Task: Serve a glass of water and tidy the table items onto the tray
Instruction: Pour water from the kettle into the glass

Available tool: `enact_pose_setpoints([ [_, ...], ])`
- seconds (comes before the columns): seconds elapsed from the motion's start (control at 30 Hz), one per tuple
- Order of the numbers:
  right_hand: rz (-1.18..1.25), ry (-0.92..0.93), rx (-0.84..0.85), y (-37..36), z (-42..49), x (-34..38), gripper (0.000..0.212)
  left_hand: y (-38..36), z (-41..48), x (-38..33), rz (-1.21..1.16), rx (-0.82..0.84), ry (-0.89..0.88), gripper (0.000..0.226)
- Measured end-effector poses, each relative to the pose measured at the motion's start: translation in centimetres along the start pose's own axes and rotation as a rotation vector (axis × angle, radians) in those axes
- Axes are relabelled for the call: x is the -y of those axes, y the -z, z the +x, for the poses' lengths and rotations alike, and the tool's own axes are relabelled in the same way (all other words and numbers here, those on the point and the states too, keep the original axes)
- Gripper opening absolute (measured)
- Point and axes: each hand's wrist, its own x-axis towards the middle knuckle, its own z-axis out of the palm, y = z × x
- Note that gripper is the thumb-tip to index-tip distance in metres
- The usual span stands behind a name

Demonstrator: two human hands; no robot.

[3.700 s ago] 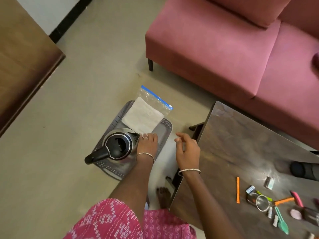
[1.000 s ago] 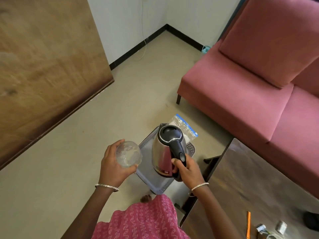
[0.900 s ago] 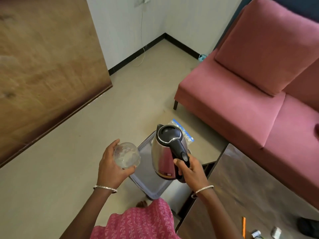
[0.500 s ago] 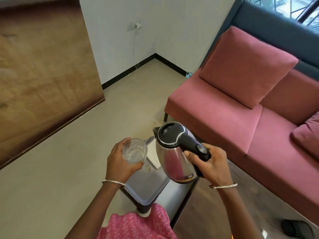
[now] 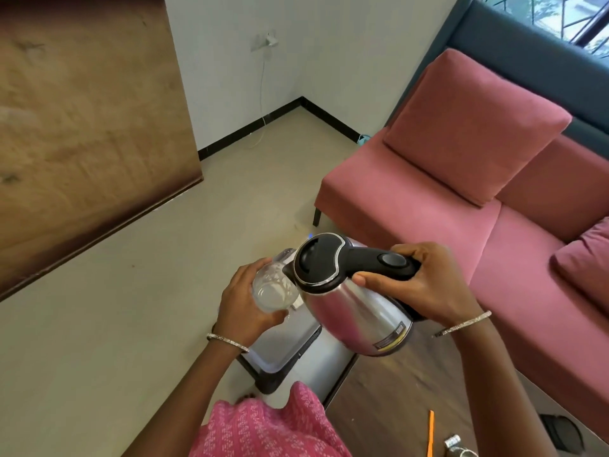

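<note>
My right hand (image 5: 418,288) grips the black handle of a steel electric kettle (image 5: 349,305), which is tilted with its spout toward the left. My left hand (image 5: 244,305) holds a clear glass (image 5: 272,290) right at the spout, and a little water shows in its bottom. Below both, on the floor, lies the grey tray (image 5: 280,351), mostly hidden by the kettle and my hands. Something white lies on the tray, with only a corner of it visible under the glass.
A dark wooden table (image 5: 395,400) sits at the lower right with an orange stick (image 5: 430,433) and small metal items at its edge. A pink sofa (image 5: 428,199) stands behind it. A wooden panel (image 5: 82,127) fills the upper left, and bare floor lies to the left.
I picked up the kettle and the glass from the tray on the floor. Over the last second both rose, and the kettle tipped until its spout reached the glass.
</note>
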Motion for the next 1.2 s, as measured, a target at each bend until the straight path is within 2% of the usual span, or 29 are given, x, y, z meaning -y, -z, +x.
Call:
enact_pose_setpoints([
  [0.37, -0.089, 0.011, 0.11, -0.5, 0.3, 0.0, 0.057, 0.0, -1.2, 0.2, 0.025, -0.009, 0.003, 0.095],
  [0.67, -0.132, 0.028, 0.139, -0.8, 0.3, 0.2, 0.042, 0.0, -1.3, 0.6, 0.032, 0.004, 0.015, 0.096],
  [0.9, -0.171, 0.03, 0.167, -0.4, -0.1, 0.5, 0.06, 0.0, -1.3, 0.9, 0.035, 0.006, 0.0, 0.097],
  [1.2, -0.177, 0.029, 0.173, -0.2, -0.4, 0.7, 0.061, -0.2, -1.7, 1.2, 0.026, 0.03, 0.003, 0.098],
])
